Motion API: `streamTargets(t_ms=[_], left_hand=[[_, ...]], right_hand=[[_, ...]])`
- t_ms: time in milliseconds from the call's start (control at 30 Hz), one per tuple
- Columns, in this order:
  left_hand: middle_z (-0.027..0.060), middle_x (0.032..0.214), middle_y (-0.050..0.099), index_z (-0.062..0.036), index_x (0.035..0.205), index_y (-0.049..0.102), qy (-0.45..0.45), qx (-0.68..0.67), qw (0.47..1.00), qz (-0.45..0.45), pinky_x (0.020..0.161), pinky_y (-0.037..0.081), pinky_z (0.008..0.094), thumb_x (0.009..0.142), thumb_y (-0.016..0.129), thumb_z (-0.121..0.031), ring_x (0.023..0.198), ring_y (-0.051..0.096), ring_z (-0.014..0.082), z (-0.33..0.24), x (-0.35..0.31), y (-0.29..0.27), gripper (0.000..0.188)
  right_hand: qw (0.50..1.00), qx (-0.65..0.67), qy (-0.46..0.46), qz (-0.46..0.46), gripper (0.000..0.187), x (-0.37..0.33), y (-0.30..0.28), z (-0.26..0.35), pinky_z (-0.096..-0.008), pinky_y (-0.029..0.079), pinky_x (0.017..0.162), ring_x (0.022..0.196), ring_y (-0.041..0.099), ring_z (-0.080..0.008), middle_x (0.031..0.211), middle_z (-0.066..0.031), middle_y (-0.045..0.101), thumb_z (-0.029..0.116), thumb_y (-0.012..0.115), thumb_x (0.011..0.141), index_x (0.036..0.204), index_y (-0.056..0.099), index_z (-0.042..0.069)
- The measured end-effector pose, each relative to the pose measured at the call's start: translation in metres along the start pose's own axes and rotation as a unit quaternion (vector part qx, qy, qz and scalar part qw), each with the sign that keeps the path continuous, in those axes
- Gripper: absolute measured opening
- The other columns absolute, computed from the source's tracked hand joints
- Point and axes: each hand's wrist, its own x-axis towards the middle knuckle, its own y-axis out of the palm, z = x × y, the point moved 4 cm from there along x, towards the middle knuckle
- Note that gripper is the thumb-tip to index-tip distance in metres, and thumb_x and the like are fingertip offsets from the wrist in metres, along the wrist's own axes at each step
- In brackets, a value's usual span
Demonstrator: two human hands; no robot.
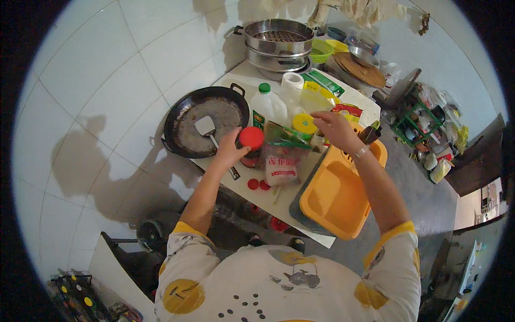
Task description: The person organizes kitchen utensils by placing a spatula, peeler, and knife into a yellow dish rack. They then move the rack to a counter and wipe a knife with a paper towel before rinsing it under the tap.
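Note:
My left hand (230, 151) is wrapped round a jar with a red lid (251, 138), its thumb against the lid. My right hand (339, 130) is bent beside a jar with a yellow lid (304, 124), fingers drawn together; what they hold, if anything, is hidden. Between my hands stands a clear plastic bag of white powder or grains (281, 163) with red print. Behind it is a large white plastic bottle with a green cap (266, 102). Two small red discs (253, 184) lie on the table in front of the red-lidded jar.
A black wok (185, 121) with a metal spatula (206, 127) sits at the left. Two orange plastic trays (328, 206) lie at the right, over a grey board. A stacked steel steamer (279, 45) stands at the back. Green shelving (421, 126) is beyond the table's right side.

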Motion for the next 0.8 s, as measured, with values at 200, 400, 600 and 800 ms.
streamTargets(t_ms=[200, 400, 600, 800], left_hand=[[0.0214, 0.121, 0.049, -0.0008, 0.130, 0.039, 0.014, -0.028, 1.000, 0.001, 0.099, 0.034, 0.0409, 0.068, 0.073, -0.020, 0.113, 0.045, 0.0368, -0.012, -0.022, 0.005, 0.074], [0.0194, 0.125, 0.045, 0.0015, 0.133, 0.033, 0.046, -0.036, 0.998, 0.000, 0.083, 0.046, 0.0355, 0.067, 0.073, -0.010, 0.109, 0.049, 0.0313, -0.016, -0.029, 0.007, 0.078], [0.0199, 0.125, 0.045, 0.0001, 0.133, 0.034, 0.083, -0.017, 0.995, -0.047, 0.084, 0.046, 0.0355, 0.068, 0.072, -0.010, 0.110, 0.048, 0.0317, -0.001, -0.027, 0.006, 0.076], [0.0207, 0.123, 0.047, 0.0001, 0.131, 0.035, 0.030, -0.087, 0.995, -0.025, 0.096, 0.037, 0.0391, 0.066, 0.073, -0.010, 0.113, 0.047, 0.0355, -0.010, -0.029, -0.002, 0.076]], right_hand=[[0.987, -0.154, -0.011, 0.050, 0.050, 0.102, 0.065, -0.032, -0.0380, 0.045, 0.088, 0.098, 0.058, -0.0346, 0.106, -0.0215, 0.060, 0.032, 0.064, 0.075, 0.110, 0.057, -0.002], [0.982, -0.090, 0.120, 0.115, 0.044, 0.132, 0.094, -0.048, -0.0401, 0.046, 0.085, 0.095, 0.058, -0.0359, 0.103, -0.0232, 0.059, 0.033, 0.061, 0.077, 0.101, 0.058, -0.004], [0.983, -0.181, -0.009, -0.005, 0.034, 0.121, 0.088, -0.056, -0.0464, 0.046, 0.076, 0.085, 0.057, -0.0420, 0.087, -0.0250, 0.061, 0.032, 0.059, 0.081, 0.088, 0.055, -0.002], [0.986, -0.141, 0.012, -0.091, 0.032, 0.128, 0.079, -0.055, -0.0470, 0.046, 0.073, 0.082, 0.057, -0.0424, 0.082, -0.0251, 0.060, 0.030, 0.058, 0.082, 0.090, 0.055, 0.000]])
